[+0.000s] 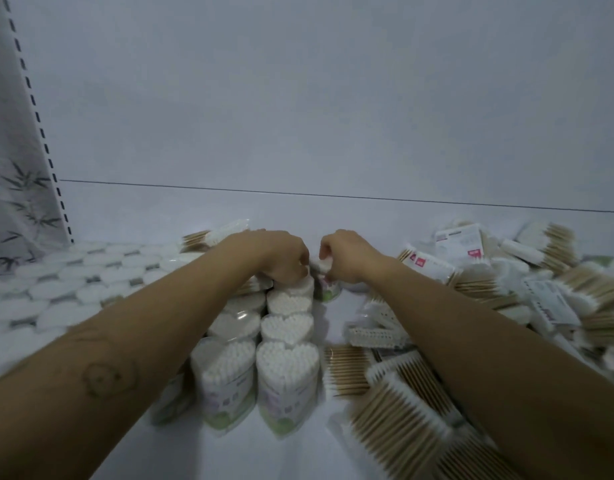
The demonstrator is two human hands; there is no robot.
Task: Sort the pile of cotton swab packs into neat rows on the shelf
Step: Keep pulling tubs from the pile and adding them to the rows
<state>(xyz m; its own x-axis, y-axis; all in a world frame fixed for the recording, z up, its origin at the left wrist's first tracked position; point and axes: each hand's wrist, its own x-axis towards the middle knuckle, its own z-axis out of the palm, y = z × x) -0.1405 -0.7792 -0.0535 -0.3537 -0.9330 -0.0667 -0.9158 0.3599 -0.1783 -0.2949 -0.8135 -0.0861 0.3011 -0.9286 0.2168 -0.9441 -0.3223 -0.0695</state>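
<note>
Reaching forward over the shelf point(229, 216), both forearms lie nearly parallel. The left hand point(284, 258) curls its fingers down onto the rear tub point(307, 285) of the heart-shaped rows point(286, 327). The right hand point(343, 258) pinches a white pack point(324, 263) just beside it. Green and purple tub labels are too blurred to read. Red-square labels point(419, 261) mark packs in the pile point(506, 289) at right, their writing illegible.

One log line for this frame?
left hand: grips far heart-shaped tub of centre row | right hand: pinches white pack beside it | loose pile: right, unsorted | oval packs: rows, left
</note>
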